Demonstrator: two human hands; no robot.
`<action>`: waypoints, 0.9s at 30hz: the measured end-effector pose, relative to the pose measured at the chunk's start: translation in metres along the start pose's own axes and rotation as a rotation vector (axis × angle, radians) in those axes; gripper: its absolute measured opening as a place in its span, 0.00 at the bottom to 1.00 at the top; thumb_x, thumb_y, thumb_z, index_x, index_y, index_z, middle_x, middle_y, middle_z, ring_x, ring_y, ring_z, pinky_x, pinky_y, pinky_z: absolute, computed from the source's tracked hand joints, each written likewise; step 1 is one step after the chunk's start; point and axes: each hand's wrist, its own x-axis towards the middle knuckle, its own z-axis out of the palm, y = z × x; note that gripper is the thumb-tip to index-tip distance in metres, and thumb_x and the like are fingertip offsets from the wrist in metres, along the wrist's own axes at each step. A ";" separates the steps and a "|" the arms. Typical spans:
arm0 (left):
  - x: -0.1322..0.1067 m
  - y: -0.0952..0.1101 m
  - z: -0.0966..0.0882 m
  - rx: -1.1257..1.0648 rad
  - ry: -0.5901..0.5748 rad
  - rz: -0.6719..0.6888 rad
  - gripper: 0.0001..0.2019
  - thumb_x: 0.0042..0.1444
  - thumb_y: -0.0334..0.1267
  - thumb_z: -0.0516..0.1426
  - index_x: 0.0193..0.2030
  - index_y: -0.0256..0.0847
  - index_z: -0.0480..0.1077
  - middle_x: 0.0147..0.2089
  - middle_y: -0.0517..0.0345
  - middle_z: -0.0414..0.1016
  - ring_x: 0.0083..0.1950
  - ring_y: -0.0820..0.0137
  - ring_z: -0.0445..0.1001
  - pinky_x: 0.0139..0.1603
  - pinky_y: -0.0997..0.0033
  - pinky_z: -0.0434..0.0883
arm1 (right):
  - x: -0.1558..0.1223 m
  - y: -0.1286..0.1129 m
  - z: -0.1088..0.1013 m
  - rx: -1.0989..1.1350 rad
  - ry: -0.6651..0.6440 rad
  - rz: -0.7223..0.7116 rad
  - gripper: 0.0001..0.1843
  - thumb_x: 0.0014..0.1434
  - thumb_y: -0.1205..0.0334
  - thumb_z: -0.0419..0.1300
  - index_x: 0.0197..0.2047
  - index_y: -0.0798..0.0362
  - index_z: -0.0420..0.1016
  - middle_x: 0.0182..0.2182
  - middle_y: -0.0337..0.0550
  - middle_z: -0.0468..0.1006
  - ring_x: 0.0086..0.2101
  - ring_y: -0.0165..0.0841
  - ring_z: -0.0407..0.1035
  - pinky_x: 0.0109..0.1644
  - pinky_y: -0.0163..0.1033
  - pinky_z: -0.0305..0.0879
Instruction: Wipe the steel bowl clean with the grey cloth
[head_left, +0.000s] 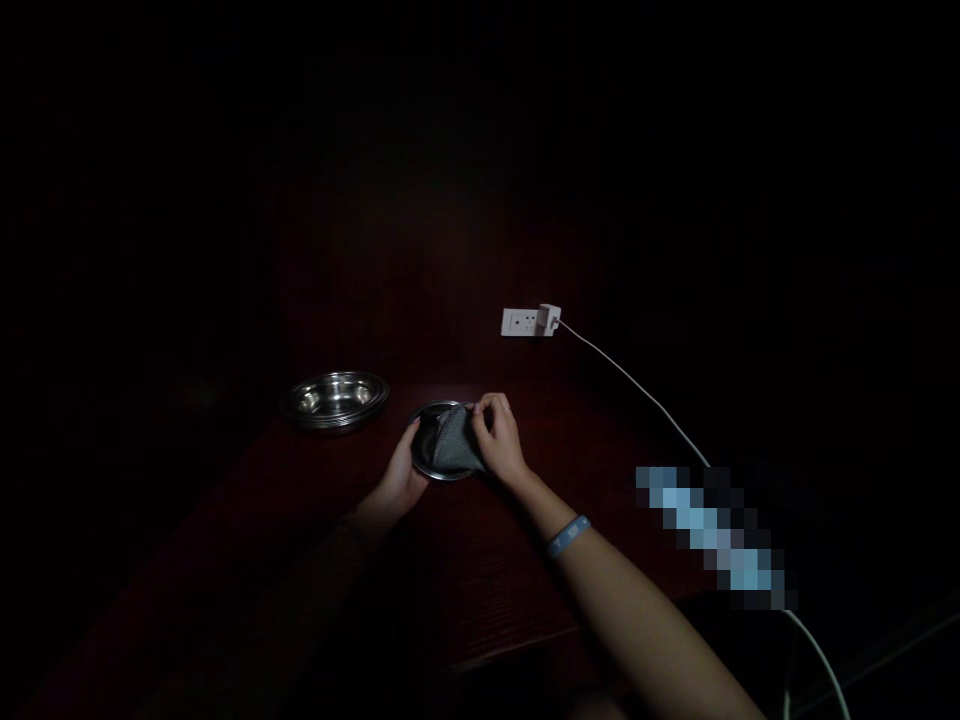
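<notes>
My left hand (405, 472) grips the left edge of a round metal bowl (425, 464), thumb on its rim and fingers underneath. A grey-green cloth (459, 445) lies folded over the right part of the bowl and hides much of its inside. Pinched between the fingers of my right hand (498, 436) is the cloth's upper right edge, close to the rim. The bowl is held over the dark red table; whether its base touches the surface I cannot tell.
A stack of shiny metal bowls (335, 402) stands on the table (517, 560) to the left. Behind, a white wall socket (519, 322) holds a charger (549, 319). Its white cable (645, 390) runs down past a blurred-out patch at the right. The surroundings are very dark.
</notes>
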 end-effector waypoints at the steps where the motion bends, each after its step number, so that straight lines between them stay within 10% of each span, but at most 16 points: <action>1: -0.001 0.000 0.001 -0.001 0.003 0.002 0.17 0.67 0.40 0.49 0.52 0.35 0.74 0.43 0.50 0.84 0.51 0.62 0.80 0.57 0.62 0.73 | 0.000 0.000 0.000 0.007 -0.005 0.001 0.07 0.65 0.60 0.49 0.33 0.49 0.61 0.37 0.44 0.67 0.41 0.35 0.67 0.48 0.42 0.66; 27: -0.005 0.001 0.006 0.027 -0.008 -0.021 0.18 0.67 0.38 0.49 0.59 0.35 0.71 0.48 0.49 0.83 0.53 0.61 0.79 0.59 0.62 0.73 | -0.003 0.009 0.004 -0.244 -0.282 -0.042 0.06 0.65 0.61 0.48 0.35 0.49 0.62 0.36 0.43 0.69 0.38 0.35 0.67 0.46 0.42 0.67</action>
